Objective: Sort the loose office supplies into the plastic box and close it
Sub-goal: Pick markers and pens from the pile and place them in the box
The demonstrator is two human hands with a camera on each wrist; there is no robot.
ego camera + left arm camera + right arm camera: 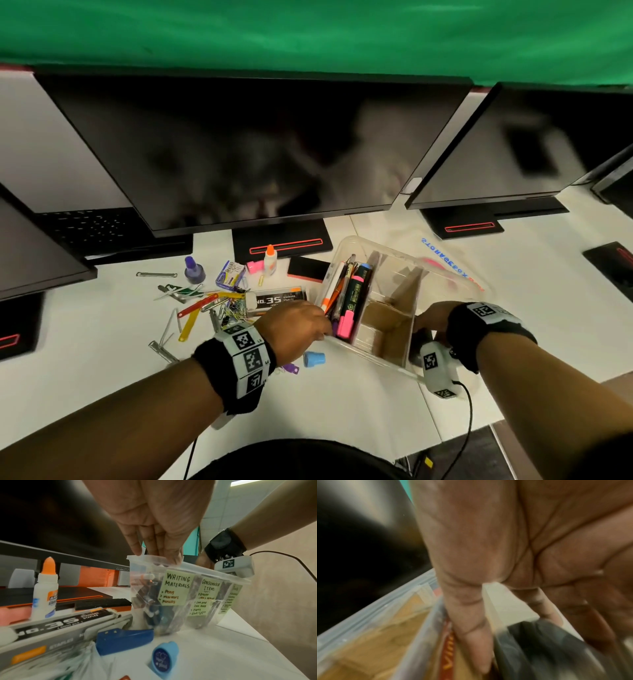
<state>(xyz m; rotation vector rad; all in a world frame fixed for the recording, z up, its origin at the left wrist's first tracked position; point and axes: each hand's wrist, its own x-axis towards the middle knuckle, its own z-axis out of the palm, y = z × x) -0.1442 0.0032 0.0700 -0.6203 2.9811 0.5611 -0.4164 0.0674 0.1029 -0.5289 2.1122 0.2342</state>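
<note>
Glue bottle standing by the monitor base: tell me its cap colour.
Orange, on the white plastic glue bottle; the left wrist view shows it best.

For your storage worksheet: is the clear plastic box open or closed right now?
Open. The plastic box has no lid on top; pens and cardboard dividers show from above.

Your left forearm is coming in from seven o'clock in the head view, a marker-covered black band around the wrist. Your left hand (297, 329) is lying palm down, its straight fingers (160, 547) held together and pointing toward three o'clock, tips pressing down. Your right forearm is entering from four o'clock, banded the same way, with a white tagged unit hanging under the wrist. Your right hand (432, 320) is reaching toward nine o'clock, its fingers (471, 635) pointing downward against something dark, grip unclear through blur.
</note>
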